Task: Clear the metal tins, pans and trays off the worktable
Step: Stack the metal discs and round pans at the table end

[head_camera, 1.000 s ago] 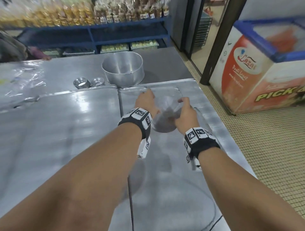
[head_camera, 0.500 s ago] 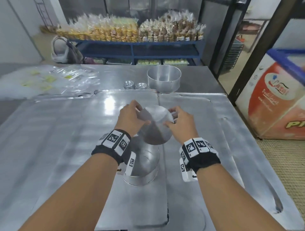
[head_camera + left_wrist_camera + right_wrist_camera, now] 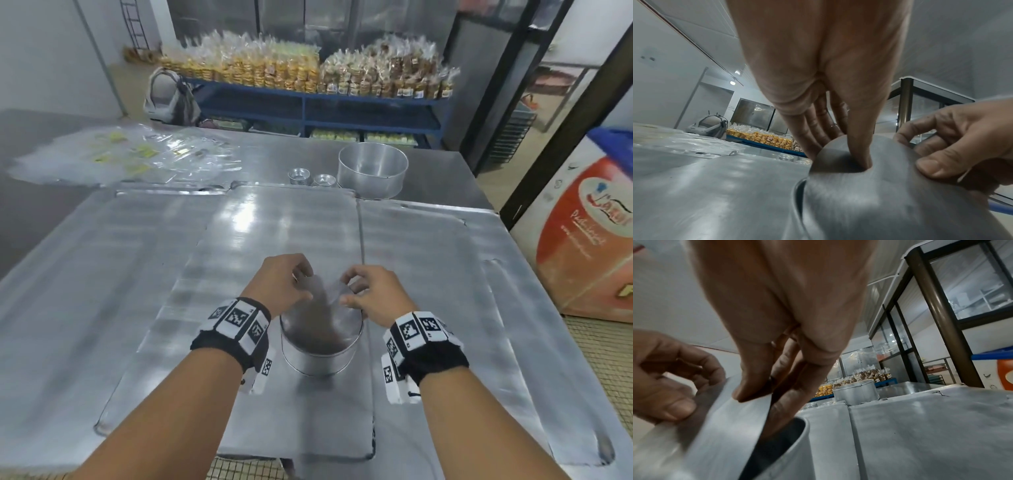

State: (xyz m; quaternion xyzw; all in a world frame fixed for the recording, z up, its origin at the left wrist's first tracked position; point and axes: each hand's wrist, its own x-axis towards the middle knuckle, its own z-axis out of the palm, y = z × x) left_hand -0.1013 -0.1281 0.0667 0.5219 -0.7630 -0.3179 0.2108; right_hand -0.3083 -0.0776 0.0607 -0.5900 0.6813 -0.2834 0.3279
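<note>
**Metal disc going into the round tin, held at both edges**

At the upper left of the head view, clear plastic bags (image 3: pixel 126 159) lie spread on the far part of the worktable (image 3: pixel 85 274). Nearer the middle, the left hand (image 3: pixel 282 282) pinches the left edge of a thin round metal disc (image 3: pixel 323 291), thumb on its upper face and fingers behind it, as the left wrist view shows. The disc is tilted, its lower edge dipping into the open round tin (image 3: pixel 320 346) that stands at the lower centre of the frame on a flat metal tray (image 3: pixel 291 222). The right hand (image 3: pixel 371 294) pinches the disc's right edge the same way, thumb on top and fingers curled behind.

Further right and higher in the frame, two small fluted tins (image 3: pixel 310 178) and a large round pan (image 3: pixel 373 169) stand on the table, not yet cleared.

The likely trouble is in the fit. The disc looks close to the tin's width, so if it goes down tilted it may jam across the wall. Both grips are fingertip pinches on smooth, thin metal; a slip would drop the disc with a clatter or knock the light tin across the slick tray.
</note>
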